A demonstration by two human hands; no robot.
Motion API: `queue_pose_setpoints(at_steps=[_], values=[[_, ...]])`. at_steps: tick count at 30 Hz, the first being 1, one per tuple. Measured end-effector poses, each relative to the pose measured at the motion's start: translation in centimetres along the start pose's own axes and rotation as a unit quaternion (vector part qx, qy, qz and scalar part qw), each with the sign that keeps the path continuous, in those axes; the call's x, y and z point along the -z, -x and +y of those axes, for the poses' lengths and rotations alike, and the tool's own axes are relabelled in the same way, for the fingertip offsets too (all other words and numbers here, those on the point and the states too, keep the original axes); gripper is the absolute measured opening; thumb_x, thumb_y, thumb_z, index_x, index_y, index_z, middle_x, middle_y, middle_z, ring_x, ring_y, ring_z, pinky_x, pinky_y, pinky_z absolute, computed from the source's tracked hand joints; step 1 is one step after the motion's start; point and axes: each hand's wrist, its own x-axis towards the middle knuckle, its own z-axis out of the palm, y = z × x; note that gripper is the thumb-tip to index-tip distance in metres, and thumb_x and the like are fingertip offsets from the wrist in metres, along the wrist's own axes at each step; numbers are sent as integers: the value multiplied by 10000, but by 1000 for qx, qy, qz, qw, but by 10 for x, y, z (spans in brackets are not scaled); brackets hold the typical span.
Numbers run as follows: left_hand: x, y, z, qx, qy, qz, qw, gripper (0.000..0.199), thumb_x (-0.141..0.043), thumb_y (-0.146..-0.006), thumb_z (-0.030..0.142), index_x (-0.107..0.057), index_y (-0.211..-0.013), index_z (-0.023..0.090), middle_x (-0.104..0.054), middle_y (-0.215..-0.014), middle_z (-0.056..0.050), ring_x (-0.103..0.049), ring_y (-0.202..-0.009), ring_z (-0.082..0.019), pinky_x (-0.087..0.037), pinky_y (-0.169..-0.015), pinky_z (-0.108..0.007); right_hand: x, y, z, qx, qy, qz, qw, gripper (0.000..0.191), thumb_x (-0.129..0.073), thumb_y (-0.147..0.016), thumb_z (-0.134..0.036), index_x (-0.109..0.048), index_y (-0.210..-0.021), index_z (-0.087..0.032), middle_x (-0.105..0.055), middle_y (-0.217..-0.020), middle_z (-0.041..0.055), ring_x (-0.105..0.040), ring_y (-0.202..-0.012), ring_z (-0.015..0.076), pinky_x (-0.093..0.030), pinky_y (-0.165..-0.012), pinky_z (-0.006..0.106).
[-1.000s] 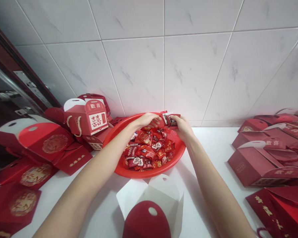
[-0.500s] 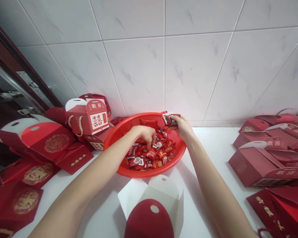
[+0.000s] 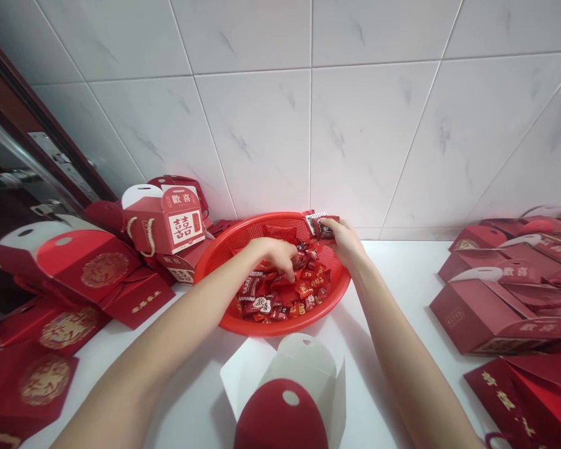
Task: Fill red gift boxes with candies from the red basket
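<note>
Left hand (image 3: 280, 254) is lowered into the basket (image 3: 339, 298), over the sweets (image 3: 262, 304). Fingers are curled down, touching the pile; thumb and fingertips are not spread wide. Whether anything is pinched there cannot be told, tips partly hidden.

Right hand (image 3: 350, 242) is held at the back right of the rim. Packets (image 3: 326, 231), at least two, overlapped, are pinched between thumb and fingers; exact count cannot be read. One is edged with black dots on white.

The sweets are heaped in the basket, mostly red wrappers, some with white label patches. Basket is red, perforated, set on the white table (image 3: 393, 280) close to the tiled wall (image 3: 355, 143).

Open box (image 3: 280, 415) is placed just in front of the basket, near edge cut off by the frame. Flaps are raised, white inside shown; its floor is hidden by the dark red front flap.

Left side: red boxes (image 3: 105, 268) are stacked, one rope-handled box (image 3: 168, 218) on top at the back. Right side: more boxes (image 3: 500, 305) are lined up, well apart from the basket.
</note>
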Motion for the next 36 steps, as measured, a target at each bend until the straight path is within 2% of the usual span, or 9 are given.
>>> queue_pose_setpoints(at_steps=[3,6,10,17,22,26,29,32,36], values=[[15,5,-18,-41,36,-2,998,260,-672,-678,371,-739,-827,168,-718,-742,-6,-600,-692,-164,-424,-635,-226,1,-1,1,7,2,-3,1000,49,-689,-714,-207,-653,-744,-197,-713,-732,-13,-623,-617,122,-482,-507,210],[21,6,-27,-54,55,22,997,361,-577,-730,317,-731,-1005,141,-720,-884,-24,-584,-751,-154,-427,-682,-224,1,-2,2,8,5,-7,1000,44,-686,-717,-211,-651,-739,-197,-711,-725,-17,-617,-615,119,-481,-505,207],[20,4,-30,-71,56,35,995,439,-530,-765,292,-697,-1145,149,-697,-907,-26,-560,-755,-156,-432,-693,-233,0,-2,1,8,8,-11,1000,41,-682,-724,-206,-644,-731,-194,-703,-703,-17,-605,-602,119,-479,-507,218],[21,4,-28,-66,29,121,990,487,-459,-838,245,-619,-1293,181,-662,-1270,-54,-584,-1103,-192,-454,-946,-256,-2,0,-2,-1,3,2,1000,43,-671,-725,-191,-631,-740,-194,-699,-695,-26,-617,-604,115,-471,-491,199],[17,0,-30,-46,18,164,985,480,-474,-863,240,-598,-1322,181,-674,-1280,-61,-622,-1094,-199,-479,-947,-269,-2,1,-2,-1,5,-3,1000,26,-667,-743,-182,-642,-746,-190,-707,-710,-18,-622,-604,116,-484,-499,203],[15,-3,-36,-10,4,214,977,447,-530,-848,235,-629,-1280,171,-733,-1143,-62,-677,-993,-195,-511,-854,-247,-1,0,0,2,5,0,1000,21,-670,-759,-177,-652,-757,-187,-718,-754,-11,-632,-627,118,-490,-500,206],[15,-2,-33,-35,45,240,969,363,-527,-845,216,-689,-1164,153,-757,-1054,-57,-694,-943,-183,-517,-813,-232,-1,0,0,1,1,2,1000,38,-668,-767,-165,-647,-745,-188,-712,-741,-12,-630,-624,120,-493,-495,209],[14,0,-21,-99,69,200,972,274,-593,-808,236,-736,-1027,156,-774,-998,-43,-699,-920,-188,-516,-820,-245,-2,0,-2,-3,-7,2,1000,58,-651,-791,-151,-647,-743,-183,-703,-715,-16,-623,-601,115,-486,-485,204],[4,2,2,-135,34,62,988,335,-734,-725,325,-756,-1028,186,-779,-991,-31,-703,-926,-215,-504,-794,-258,-2,1,-4,-8,-16,2,1000,90,-630,-813,-140,-650,-734,-177,-687,-676,-16,-608,-567,109,-474,-470,201]])
